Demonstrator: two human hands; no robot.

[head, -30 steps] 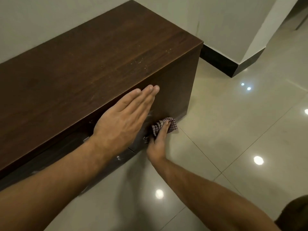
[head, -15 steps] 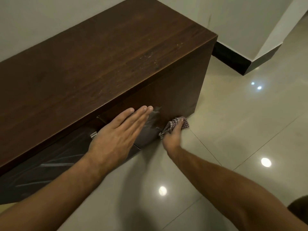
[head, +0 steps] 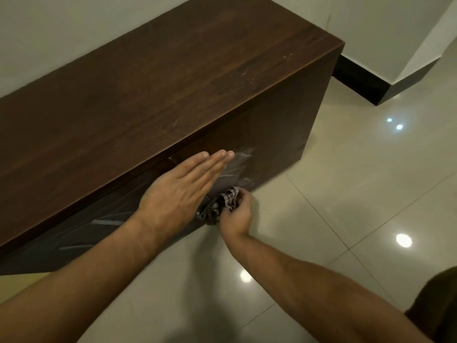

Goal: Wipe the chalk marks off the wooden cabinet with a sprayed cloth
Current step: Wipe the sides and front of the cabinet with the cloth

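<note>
A long, low, dark wooden cabinet (head: 153, 95) stands against the wall. White chalk marks (head: 241, 160) streak its front face near the right end, and more streaks (head: 106, 222) show lower left. My left hand (head: 183, 186) lies flat with straight fingers against the cabinet front. Just to its right, my right hand (head: 236, 214) grips a bunched checkered cloth (head: 222, 203) against the bottom of the front face, beside the floor.
Glossy beige floor tiles (head: 346, 194) spread to the right and front, with light reflections. A white wall with a black skirting board (head: 358, 80) juts out at the back right. Faint white specks (head: 243, 75) lie on the cabinet top.
My right hand has bunched the cloth and drawn it left, toward my left hand, along the cabinet's bottom. My left hand stays flat on the front. The view has shifted.
</note>
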